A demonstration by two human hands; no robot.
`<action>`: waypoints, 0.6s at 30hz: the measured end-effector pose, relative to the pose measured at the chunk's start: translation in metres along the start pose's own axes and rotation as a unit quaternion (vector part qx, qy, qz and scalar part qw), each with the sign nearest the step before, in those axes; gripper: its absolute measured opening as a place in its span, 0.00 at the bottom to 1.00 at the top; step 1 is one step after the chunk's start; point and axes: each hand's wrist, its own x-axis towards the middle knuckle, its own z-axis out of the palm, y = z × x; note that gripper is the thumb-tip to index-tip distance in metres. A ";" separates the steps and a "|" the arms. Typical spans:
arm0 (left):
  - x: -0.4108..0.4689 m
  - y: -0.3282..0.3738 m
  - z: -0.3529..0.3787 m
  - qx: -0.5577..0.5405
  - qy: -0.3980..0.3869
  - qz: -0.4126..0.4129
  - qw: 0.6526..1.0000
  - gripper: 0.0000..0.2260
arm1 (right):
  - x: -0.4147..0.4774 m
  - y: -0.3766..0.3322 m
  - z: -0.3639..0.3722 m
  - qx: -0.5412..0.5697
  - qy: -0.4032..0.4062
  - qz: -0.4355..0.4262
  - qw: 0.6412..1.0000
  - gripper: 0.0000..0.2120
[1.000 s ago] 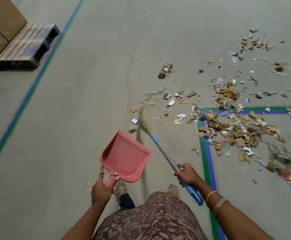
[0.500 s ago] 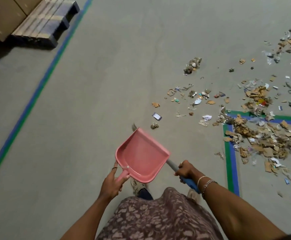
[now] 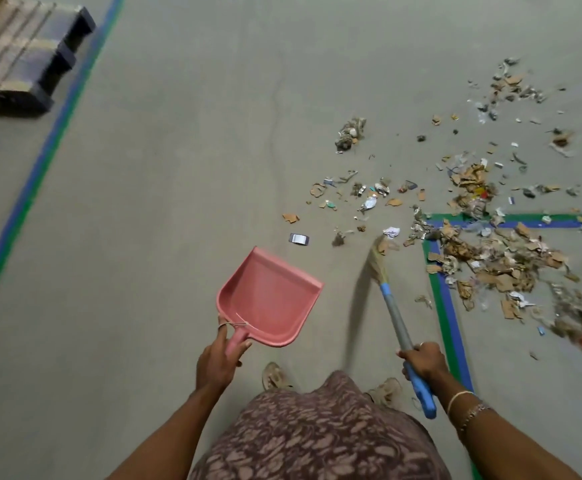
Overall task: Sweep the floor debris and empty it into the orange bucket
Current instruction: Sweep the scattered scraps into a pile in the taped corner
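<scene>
Left hand (image 3: 217, 362) grips dustpan (image 3: 268, 299) — right hand (image 3: 423, 360) broom (image 3: 398, 323).

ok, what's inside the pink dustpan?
Empty: the dustpan shows just bare pink plastic and a thin string near the handle. The left hand covers most of the handle.

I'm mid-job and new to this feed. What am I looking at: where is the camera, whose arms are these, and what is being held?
There is no machine here. The camera sits on a person's head, looking forward and down, so both arms belong to the wearer. The left hand grips the handle of a pink dustpan, which looks empty. The right hand grips a broom whose bristles point toward the debris: cardboard and paper scraps scattered on the floor across green and blue tape. A pallet sits at top left. No orange bucket is in view.
</scene>
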 end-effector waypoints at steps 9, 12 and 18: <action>0.040 0.041 -0.007 0.043 0.068 0.078 0.994 0.27 | -0.012 -0.007 -0.024 0.037 -0.011 -0.075 0.996 0.08; 0.049 0.052 -0.007 0.081 0.089 0.103 0.987 0.27 | 0.009 -0.034 -0.024 -0.007 -0.052 -0.053 0.997 0.10; 0.075 0.060 -0.010 0.325 0.095 0.054 0.939 0.41 | 0.048 -0.068 -0.004 -0.072 -0.122 -0.082 0.987 0.05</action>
